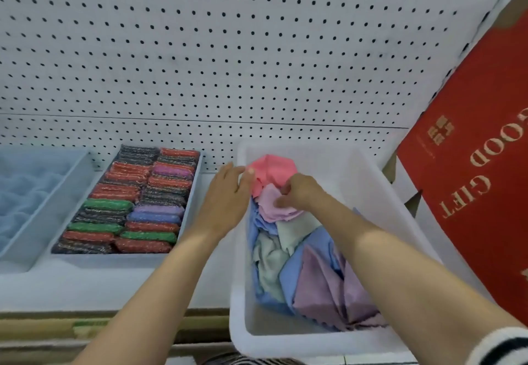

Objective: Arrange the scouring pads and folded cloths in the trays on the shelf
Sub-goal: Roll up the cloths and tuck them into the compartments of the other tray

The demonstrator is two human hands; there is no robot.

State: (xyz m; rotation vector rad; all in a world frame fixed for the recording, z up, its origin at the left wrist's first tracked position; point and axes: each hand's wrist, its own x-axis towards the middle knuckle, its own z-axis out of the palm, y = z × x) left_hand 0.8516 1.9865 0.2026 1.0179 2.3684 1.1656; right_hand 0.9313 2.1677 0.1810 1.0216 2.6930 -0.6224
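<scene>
A white tray (380, 193) on the shelf holds a row of folded cloths: a pink cloth (271, 172) at the back, then a light pink cloth (274, 206), with blue, pale green and lilac cloths (320, 282) nearer me. My left hand (228, 190) lies against the tray's left wall, fingers straight, thumb touching the pink cloth. My right hand (297, 190) pinches the light pink cloth. To the left, a second tray (191, 202) is packed with two rows of glittery scouring pads (125, 207) in red, green, black, purple and blue.
A pale blue tray (57, 193) with light blue cloths stands at the far left. A red gift box (474, 170) leans at the right of the white tray. White pegboard (228, 50) backs the shelf. The shelf front edge (85, 319) runs below.
</scene>
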